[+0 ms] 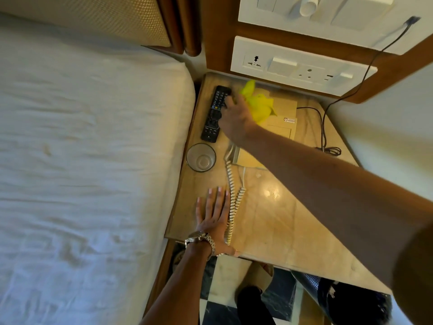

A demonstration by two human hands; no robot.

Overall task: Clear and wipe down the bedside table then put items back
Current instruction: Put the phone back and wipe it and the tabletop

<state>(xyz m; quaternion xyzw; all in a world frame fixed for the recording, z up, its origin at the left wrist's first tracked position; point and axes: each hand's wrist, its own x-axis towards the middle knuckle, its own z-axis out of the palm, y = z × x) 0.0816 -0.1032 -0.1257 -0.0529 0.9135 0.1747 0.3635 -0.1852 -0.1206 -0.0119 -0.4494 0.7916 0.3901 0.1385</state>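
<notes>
The bedside table (276, 221) has a glossy beige marble top. My right hand (235, 113) reaches to its far side, gripping a yellow cloth (259, 104) while its fingers touch the top of a black remote (214, 113). An empty glass (201, 157) stands just in front of the remote. A beige telephone (278, 130) lies under my right forearm, and its coiled cord (233, 202) trails toward the front edge. My left hand (214, 219), wearing a metal watch, rests flat on the tabletop with fingers spread, beside the cord.
A bed with white sheets (89, 160) runs along the left of the table. A white socket and switch panel (300, 66) is on the wooden wall board behind. A black cable (324, 127) hangs onto the table's right side. Checkered floor tiles (225, 308) show below.
</notes>
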